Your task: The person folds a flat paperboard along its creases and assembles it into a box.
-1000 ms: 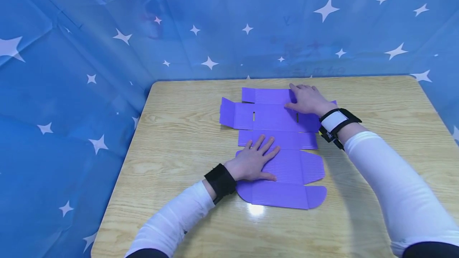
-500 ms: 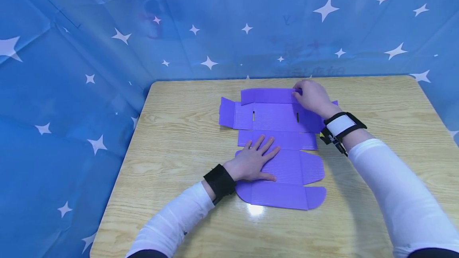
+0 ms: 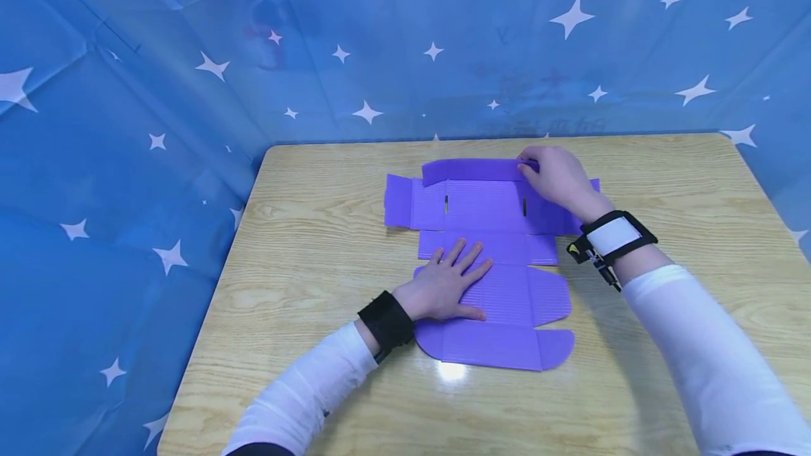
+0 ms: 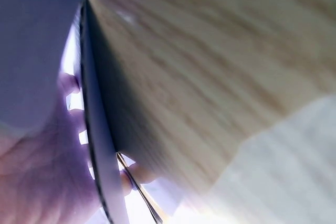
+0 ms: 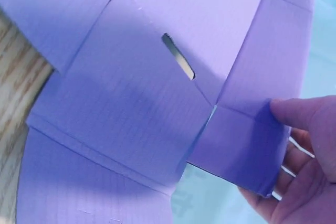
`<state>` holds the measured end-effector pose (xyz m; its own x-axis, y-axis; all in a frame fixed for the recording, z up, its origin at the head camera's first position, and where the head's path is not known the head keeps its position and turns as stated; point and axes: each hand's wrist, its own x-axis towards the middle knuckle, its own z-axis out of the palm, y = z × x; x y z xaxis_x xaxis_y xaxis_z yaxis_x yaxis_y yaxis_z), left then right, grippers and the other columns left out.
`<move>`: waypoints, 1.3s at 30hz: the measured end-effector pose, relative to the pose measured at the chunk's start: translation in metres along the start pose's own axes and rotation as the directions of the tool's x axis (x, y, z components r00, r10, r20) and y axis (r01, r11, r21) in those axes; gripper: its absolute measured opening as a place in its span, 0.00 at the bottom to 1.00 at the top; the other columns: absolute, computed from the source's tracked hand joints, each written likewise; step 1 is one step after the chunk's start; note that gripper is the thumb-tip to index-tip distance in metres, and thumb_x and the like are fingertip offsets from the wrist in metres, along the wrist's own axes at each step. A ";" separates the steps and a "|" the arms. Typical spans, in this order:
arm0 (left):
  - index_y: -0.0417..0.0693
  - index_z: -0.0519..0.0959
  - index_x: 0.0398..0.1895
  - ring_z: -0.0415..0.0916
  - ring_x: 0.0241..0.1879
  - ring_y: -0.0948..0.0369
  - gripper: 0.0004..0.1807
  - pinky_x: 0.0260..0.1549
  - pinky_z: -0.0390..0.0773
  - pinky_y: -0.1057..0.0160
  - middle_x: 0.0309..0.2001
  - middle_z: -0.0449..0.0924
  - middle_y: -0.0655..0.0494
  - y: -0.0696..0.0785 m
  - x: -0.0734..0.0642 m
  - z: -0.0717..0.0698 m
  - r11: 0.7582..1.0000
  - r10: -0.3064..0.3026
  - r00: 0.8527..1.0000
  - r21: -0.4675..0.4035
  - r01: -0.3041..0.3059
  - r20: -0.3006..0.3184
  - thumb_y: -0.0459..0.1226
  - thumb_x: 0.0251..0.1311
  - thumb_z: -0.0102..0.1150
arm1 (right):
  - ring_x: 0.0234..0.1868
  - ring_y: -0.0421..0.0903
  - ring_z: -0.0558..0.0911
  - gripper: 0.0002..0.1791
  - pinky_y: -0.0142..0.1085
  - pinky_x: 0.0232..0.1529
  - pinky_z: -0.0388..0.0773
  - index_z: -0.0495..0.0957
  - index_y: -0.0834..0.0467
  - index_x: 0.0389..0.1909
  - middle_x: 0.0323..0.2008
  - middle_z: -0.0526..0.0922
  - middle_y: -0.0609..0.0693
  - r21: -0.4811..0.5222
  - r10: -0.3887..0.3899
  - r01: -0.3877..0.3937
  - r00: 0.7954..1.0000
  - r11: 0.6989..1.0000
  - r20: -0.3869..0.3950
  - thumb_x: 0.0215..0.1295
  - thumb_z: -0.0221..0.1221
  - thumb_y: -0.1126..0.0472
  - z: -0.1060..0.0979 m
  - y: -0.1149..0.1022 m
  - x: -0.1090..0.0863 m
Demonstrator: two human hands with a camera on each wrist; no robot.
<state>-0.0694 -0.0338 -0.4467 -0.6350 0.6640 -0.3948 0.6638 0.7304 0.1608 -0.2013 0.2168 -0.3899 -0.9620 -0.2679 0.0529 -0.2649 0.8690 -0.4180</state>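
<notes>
An unfolded purple cardboard box (image 3: 488, 206) lies on the wooden table, its creased panels and side flaps spread out. My left hand (image 3: 441, 287) rests on the near half of it, fingers spread and straight. At the far right corner my right hand (image 3: 557, 173) pinches the far flap (image 3: 472, 169), which stands tilted up from its crease. In the right wrist view, the thumb (image 5: 294, 113) lies on the inner face of that flap and the other fingers are behind it. A slot (image 5: 178, 56) shows in the panel beside it.
The wooden table (image 3: 304, 231) extends around the cardboard on all sides. A blue star-patterned cloth (image 3: 405, 41) hangs behind the table's far edge and along its left side.
My right hand has gone from lying over the far right corner to gripping the far flap, which has lifted upward. The left hand has kept its place.
</notes>
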 end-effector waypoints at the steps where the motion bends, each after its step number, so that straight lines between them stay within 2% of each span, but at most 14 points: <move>1: 0.63 0.42 0.87 0.31 0.88 0.46 0.53 0.85 0.52 0.39 0.88 0.33 0.52 0.000 0.001 0.000 1.000 -0.001 1.000 0.003 0.001 0.002 0.71 0.68 0.49 | 0.51 0.65 0.87 0.14 0.60 0.52 0.81 0.84 0.65 0.54 0.51 0.88 0.67 0.001 -0.003 0.003 1.000 1.000 -0.005 0.78 0.56 0.62 -0.001 -0.001 -0.002; 11: 0.63 0.42 0.87 0.31 0.88 0.48 0.53 0.86 0.50 0.40 0.88 0.32 0.54 0.000 0.003 -0.002 1.000 -0.011 1.000 -0.002 0.011 0.015 0.71 0.69 0.49 | 0.55 0.66 0.86 0.14 0.61 0.56 0.80 0.86 0.65 0.53 0.53 0.88 0.66 0.042 -0.058 0.062 0.994 0.997 -0.088 0.78 0.57 0.62 -0.010 -0.009 -0.026; 18: 0.63 0.42 0.87 0.31 0.88 0.47 0.53 0.86 0.49 0.39 0.88 0.32 0.53 0.000 0.001 -0.006 0.999 -0.007 1.000 -0.037 0.008 0.017 0.71 0.68 0.50 | 0.43 0.62 0.87 0.12 0.56 0.44 0.81 0.87 0.63 0.51 0.44 0.89 0.63 0.029 -0.098 0.103 0.983 0.994 -0.154 0.77 0.59 0.62 -0.012 -0.018 -0.045; 25: 0.65 0.42 0.87 0.30 0.88 0.49 0.53 0.86 0.49 0.40 0.89 0.32 0.55 -0.001 0.003 -0.007 0.998 -0.007 1.000 -0.057 0.008 0.023 0.71 0.68 0.51 | 0.42 0.59 0.85 0.13 0.53 0.40 0.80 0.87 0.62 0.54 0.44 0.87 0.60 0.039 -0.099 0.108 0.977 0.993 -0.190 0.76 0.60 0.63 -0.011 -0.022 -0.063; 34: 0.66 0.41 0.87 0.30 0.88 0.49 0.54 0.86 0.50 0.41 0.89 0.32 0.56 -0.006 0.004 -0.007 0.999 -0.003 1.000 -0.042 0.004 0.015 0.71 0.67 0.51 | 0.45 0.60 0.83 0.13 0.52 0.42 0.80 0.87 0.63 0.55 0.46 0.86 0.62 0.066 -0.118 0.138 0.962 0.988 -0.245 0.75 0.62 0.64 -0.006 -0.028 -0.079; 39: 0.66 0.42 0.87 0.29 0.88 0.50 0.54 0.86 0.49 0.41 0.89 0.31 0.57 -0.009 0.005 -0.006 0.999 -0.004 1.000 -0.053 0.005 0.013 0.71 0.67 0.52 | 0.54 0.63 0.83 0.15 0.58 0.53 0.80 0.87 0.63 0.55 0.51 0.86 0.63 0.131 -0.098 0.131 0.969 0.983 -0.228 0.77 0.60 0.59 -0.003 -0.028 -0.088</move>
<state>-0.0814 -0.0361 -0.4445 -0.6327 0.6586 -0.4074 0.6385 0.7413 0.2069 -0.1096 0.2167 -0.3800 -0.9209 -0.2499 0.2992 -0.3773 0.7643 -0.5229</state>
